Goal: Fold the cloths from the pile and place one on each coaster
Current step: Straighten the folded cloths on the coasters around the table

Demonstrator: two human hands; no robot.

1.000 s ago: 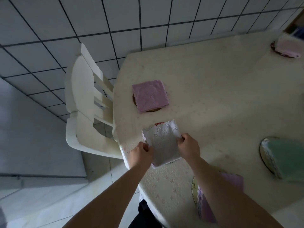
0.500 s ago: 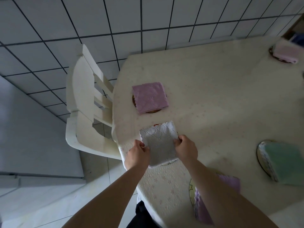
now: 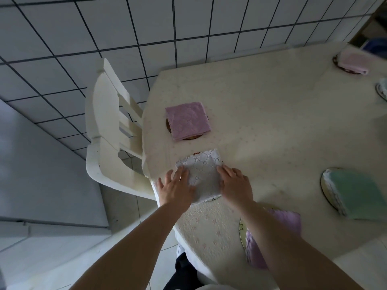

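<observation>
A folded white lace cloth (image 3: 204, 174) lies on a coaster (image 3: 211, 199) near the table's left edge; only slivers of the coaster show. My left hand (image 3: 177, 188) rests flat on the cloth's left side with fingers spread. My right hand (image 3: 235, 185) lies with straight fingers along its right side. Just behind, a folded pink cloth (image 3: 187, 120) covers a brown coaster (image 3: 191, 137). Other folded cloths sit on coasters: green (image 3: 356, 195) at right, lilac (image 3: 272, 237) under my right forearm, pink (image 3: 352, 63) at far right.
The table (image 3: 272, 122) has a cream embossed covering. A white chair (image 3: 109, 130) stands tucked against its left side over the tiled floor. Another coaster with a cloth (image 3: 382, 91) is cut off at the right edge.
Both hands gripped the white cloth's sides earlier; now their fingers have straightened and lie flat on it as it rests on the coaster.
</observation>
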